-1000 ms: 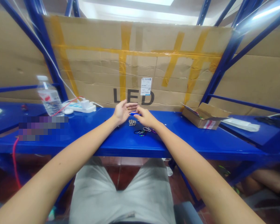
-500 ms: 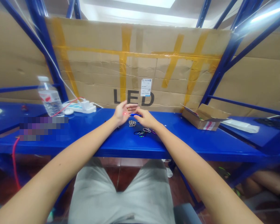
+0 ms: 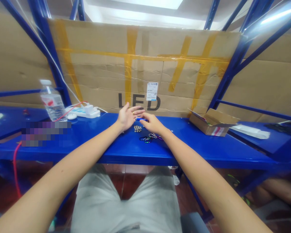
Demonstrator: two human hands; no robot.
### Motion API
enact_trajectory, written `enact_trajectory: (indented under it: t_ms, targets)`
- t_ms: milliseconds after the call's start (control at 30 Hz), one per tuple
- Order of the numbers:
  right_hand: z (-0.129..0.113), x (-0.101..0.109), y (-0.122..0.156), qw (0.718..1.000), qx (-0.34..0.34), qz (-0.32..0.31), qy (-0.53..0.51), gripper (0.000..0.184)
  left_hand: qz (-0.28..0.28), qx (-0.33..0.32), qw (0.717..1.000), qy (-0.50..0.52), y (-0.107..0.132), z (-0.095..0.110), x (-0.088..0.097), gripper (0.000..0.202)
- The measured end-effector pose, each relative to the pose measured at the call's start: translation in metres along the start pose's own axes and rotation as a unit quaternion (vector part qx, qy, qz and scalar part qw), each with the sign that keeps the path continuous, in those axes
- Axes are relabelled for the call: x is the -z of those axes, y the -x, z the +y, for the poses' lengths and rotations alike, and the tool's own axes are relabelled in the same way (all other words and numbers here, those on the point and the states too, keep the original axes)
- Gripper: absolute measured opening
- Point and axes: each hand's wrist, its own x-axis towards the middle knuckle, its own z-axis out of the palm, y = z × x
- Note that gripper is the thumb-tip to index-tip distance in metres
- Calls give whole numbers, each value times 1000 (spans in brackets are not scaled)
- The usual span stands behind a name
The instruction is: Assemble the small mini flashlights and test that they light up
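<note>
Over the blue table (image 3: pixel 133 149), my left hand (image 3: pixel 128 117) is open, palm turned to the right with the fingers stretched out. My right hand (image 3: pixel 152 123) is closed around a slim blue laser pointer (image 3: pixel 141 119), whose tip faces the left palm. No red spot shows on that palm at this moment. Below the hands lies a cluster of small round silver pieces that look like button cells (image 3: pixel 137 128). Close to my right wrist are several coloured carabiner clips (image 3: pixel 146 138), partly covered by the wrist.
An open cardboard box (image 3: pixel 212 122) stands at the right. At the left are a water bottle (image 3: pixel 52 102), a white power strip (image 3: pixel 87 111) with cables, and a blurred-out patch. A large cardboard sheet (image 3: pixel 99 74) closes off the back. Part of another person's leg shows at lower right.
The red light spot on my left palm is gone. My left fingers have spread and straightened a little. The right hand keeps the laser pointer in nearly the same place.
</note>
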Motion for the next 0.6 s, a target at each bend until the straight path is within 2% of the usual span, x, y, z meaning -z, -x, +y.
enact_trajectory:
  t_ms: [433, 600]
  targets:
    - [5, 3, -1, 1000, -1, -9, 1, 15, -21, -4, 999, -32, 3, 1, 0, 79]
    - [0, 5, 0, 999, 40, -2, -31, 29, -23, -13, 995, -91, 1, 1, 1, 79]
